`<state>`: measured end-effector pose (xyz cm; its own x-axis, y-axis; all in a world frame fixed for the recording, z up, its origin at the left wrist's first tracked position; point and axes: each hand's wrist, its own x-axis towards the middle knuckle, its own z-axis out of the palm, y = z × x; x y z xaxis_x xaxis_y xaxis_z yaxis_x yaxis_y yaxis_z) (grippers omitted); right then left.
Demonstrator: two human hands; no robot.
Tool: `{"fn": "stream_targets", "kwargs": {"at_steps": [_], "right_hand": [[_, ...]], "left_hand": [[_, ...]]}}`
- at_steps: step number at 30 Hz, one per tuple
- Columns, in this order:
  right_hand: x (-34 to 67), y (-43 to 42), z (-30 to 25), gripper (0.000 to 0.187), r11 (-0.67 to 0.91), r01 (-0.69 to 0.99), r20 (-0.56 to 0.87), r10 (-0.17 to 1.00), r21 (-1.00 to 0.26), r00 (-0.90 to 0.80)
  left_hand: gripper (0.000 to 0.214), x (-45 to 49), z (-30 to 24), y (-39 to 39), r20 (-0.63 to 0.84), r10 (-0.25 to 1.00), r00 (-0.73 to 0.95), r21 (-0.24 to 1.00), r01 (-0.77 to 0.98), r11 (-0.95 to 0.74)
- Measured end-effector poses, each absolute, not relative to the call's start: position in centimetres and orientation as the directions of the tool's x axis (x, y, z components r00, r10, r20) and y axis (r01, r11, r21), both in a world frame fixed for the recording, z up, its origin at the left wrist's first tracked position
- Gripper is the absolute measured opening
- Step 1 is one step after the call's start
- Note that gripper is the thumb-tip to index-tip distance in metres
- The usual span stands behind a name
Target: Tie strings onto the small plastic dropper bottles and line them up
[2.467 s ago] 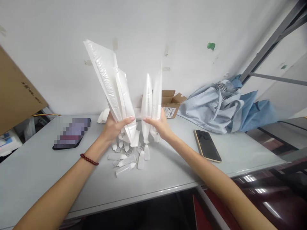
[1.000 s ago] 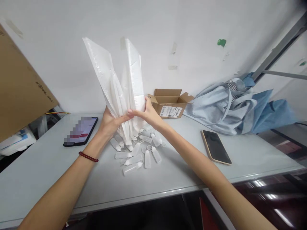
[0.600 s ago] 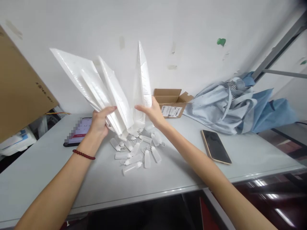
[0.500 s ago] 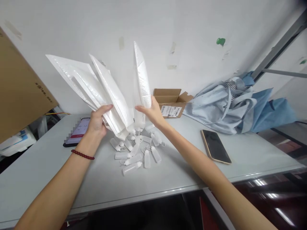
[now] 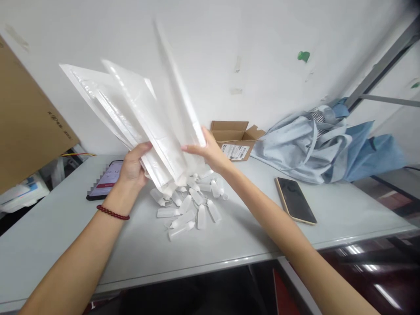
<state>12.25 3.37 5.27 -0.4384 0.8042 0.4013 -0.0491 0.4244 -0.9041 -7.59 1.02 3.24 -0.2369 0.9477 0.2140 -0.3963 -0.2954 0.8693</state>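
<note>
Several white padded mailers [image 5: 131, 113] are fanned out above the table, gripped at their lower left by my left hand [image 5: 134, 165], its thumb laid over them. My right hand [image 5: 210, 151] is closed on the lower end of a separate white padded mailer [image 5: 183, 98], which leans left and is smeared by motion. Beneath the mailers lies a loose pile of small translucent squeeze bottles [image 5: 185, 218] with white caps. Some bottles at the back of the pile are hidden behind the mailers.
A phone with a lit screen [image 5: 110, 177] lies left, a dark phone [image 5: 295, 200] right. Behind stand an open cardboard box [image 5: 234, 148] and a blue cloth bundle [image 5: 302, 144]. A large cardboard sheet [image 5: 29, 113] leans at left. The table's front edge [image 5: 197, 273] runs near me.
The mailer in my right hand has swung its top to the left, toward the others. The left-hand mailers have shifted slightly, and a few bottles under them lie differently.
</note>
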Motion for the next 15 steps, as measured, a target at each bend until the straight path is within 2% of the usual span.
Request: {"fn": "stream_targets", "kwargs": {"at_steps": [4, 8, 11, 15], "right_hand": [[13.0, 3.3, 6.1, 0.083, 0.495, -0.002, 0.456, 0.799, -0.869, -0.393], [12.3, 3.0, 5.1, 0.102, 0.436, 0.091, 0.325, 0.779, -0.895, -0.536], [11.2, 2.8, 3.9, 0.117, 0.459, 0.109, 0.287, 0.705, -0.882, -0.649], [10.4, 2.9, 3.0, 0.122, 0.468, 0.143, 0.262, 0.693, -0.872, -0.671]], "left_hand": [[0.026, -8.2, 2.7, 1.9, 0.185, 0.949, -0.256, 0.868, -0.411, -0.280], [0.026, -7.5, 2.2, 2.1, 0.167, 0.947, -0.276, 0.866, -0.418, -0.274], [0.030, -6.6, 1.9, 1.7, 0.188, 0.965, -0.184, 0.877, -0.410, -0.249], [0.038, -6.1, 1.6, 1.4, 0.225, 0.963, -0.145, 0.898, -0.353, -0.263]]}}
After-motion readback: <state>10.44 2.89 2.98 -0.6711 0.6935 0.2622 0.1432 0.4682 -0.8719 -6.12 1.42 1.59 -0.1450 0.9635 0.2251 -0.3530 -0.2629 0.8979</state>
